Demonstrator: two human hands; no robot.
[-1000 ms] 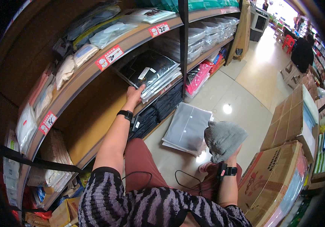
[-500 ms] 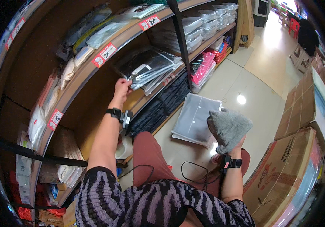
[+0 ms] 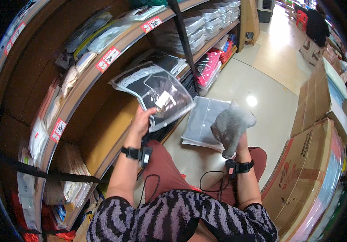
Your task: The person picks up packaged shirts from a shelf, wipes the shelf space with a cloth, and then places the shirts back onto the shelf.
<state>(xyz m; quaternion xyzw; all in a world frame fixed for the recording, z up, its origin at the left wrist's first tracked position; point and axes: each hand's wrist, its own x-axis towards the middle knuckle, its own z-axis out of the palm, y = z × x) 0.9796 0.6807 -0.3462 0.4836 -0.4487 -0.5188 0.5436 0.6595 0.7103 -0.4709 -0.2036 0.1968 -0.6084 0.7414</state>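
1. The left hand pinches the near corner of a clear packet that reaches across the shelf's front edge.
2. The right hand grips a grey cloth above the floor, near flat packets.
3. Open floor runs between shelving and cartons.
4. The clear packet contains something black; a bag beyond the post contains pink material.

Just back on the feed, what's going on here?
A person's left hand grips a clear-wrapped black package by its edge; other packs lie on the shelf behind it. The right hand holds a grey cloth. A grey pile of flat packages sits on the floor ahead.
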